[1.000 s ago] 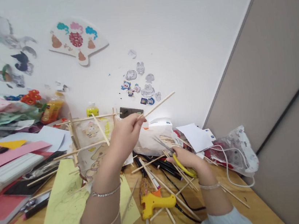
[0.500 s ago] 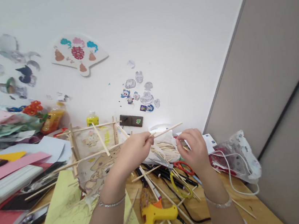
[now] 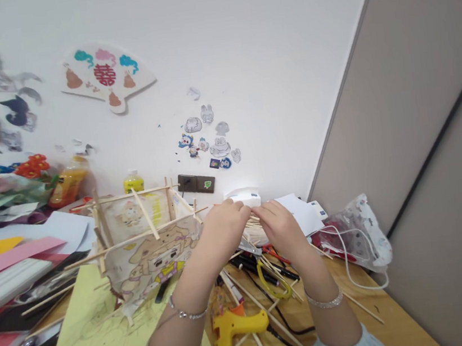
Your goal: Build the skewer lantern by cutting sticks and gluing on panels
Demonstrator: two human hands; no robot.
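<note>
Left hand [image 3: 229,216]: raised over the back of the table [image 3: 331,318], knuckles up; fingers bent and gathered, tips against or very near the right hand's. Cannot tell what, if anything, they pinch.
Right hand [image 3: 278,223]: level with the left, fingers curled inward and close together; grip hidden by the hand itself.
Sticks [image 3: 254,225]: a pale bundle just below and behind the hands, seen between the wrists; more strewn across the tabletop. Whether one lies between the fingertips cannot be told.
Scissors [image 3: 260,276]: yellow handle below the right hand, lying among sticks and dark pens [image 3: 265,270].
Glue gun [image 3: 242,323]: yellow, on its side between the forearms, near the table's front; black cord trailing right.
Frame [image 3: 150,232]: stick-built, drawn panels on its sides, standing left of the left hand; partly over yellow paper [image 3: 76,335].
Wall [image 3: 278,76]: fan [image 3: 108,78] upper left; small cutouts [image 3: 219,147] above the socket [image 3: 196,183].
Right edge: clear bag [image 3: 360,235], white cable looped beside it.
</note>
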